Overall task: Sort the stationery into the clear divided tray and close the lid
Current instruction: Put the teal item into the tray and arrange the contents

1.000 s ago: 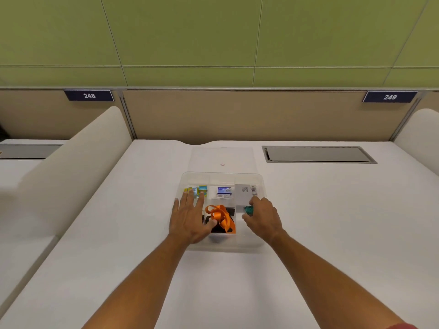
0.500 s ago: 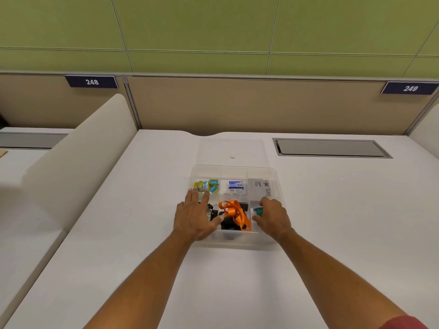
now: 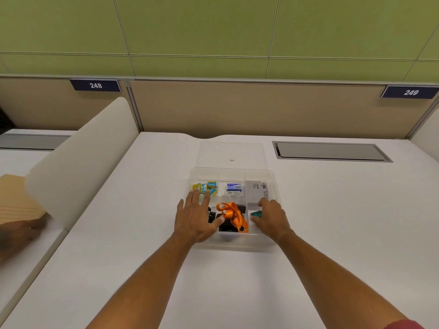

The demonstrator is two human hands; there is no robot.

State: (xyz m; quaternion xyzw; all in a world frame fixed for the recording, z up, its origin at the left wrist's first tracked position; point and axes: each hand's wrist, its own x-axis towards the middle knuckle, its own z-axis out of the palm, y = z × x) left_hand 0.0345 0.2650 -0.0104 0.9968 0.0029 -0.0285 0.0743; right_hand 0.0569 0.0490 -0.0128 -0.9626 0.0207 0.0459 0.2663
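Landmark: clear divided tray (image 3: 234,170), centre of white surface (image 3: 332,233); thin glossy plastic, rounded corners.

Left hand (image 3: 193,218): fingers straight, flat over tray's left compartments, holding nothing. Beyond its fingertips, small glossy yellow-and-teal boxes (image 3: 206,187).

Tray's near-middle cell: orange ribbon (image 3: 231,216), satiny, looped, standing proud of something black.

Right hand (image 3: 270,218): curled round small teal item (image 3: 256,213) in tray's right cell.

Lid (image 3: 231,153): flat, transparent, just behind tray, not yet on.

Risks: ribbon loop likely rises above the dividers, so lid may not seat. Light tray could skid on the smooth surface under a sideways push.
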